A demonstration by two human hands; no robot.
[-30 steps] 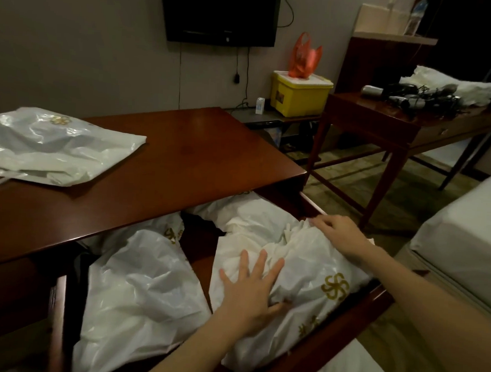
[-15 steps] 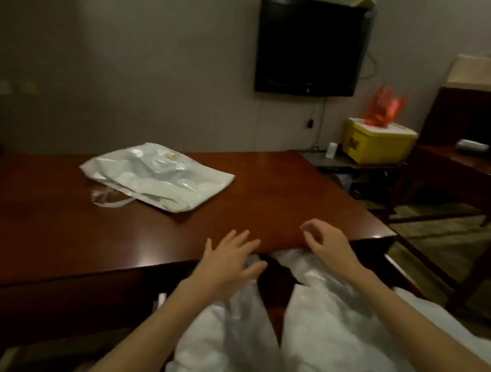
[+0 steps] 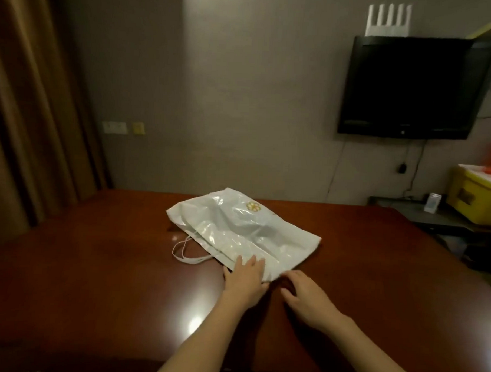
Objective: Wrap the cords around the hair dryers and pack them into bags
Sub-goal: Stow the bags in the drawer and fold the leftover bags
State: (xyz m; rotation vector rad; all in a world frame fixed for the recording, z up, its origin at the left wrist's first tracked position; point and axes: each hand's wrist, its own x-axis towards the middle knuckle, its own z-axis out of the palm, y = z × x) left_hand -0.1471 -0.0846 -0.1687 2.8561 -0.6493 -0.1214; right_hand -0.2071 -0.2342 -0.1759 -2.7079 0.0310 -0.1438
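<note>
Both hands left the drawer's packed bags and moved up to the surface (image 3: 94,277). Left hand (image 3: 244,281) lies flat on the white plastic bag (image 3: 242,230) mid-surface, holding nothing; right hand (image 3: 307,298) hovers beside it, loosely curled, empty. Likely starting another pack. Wall TV (image 3: 412,86), curtain (image 3: 31,106).

Both forearms reach forward over the desk (image 3: 94,277) — left hand (image 3: 245,281) flat, fingers straight; right hand (image 3: 304,295) just beside it, fingers loosely curled.
</note>
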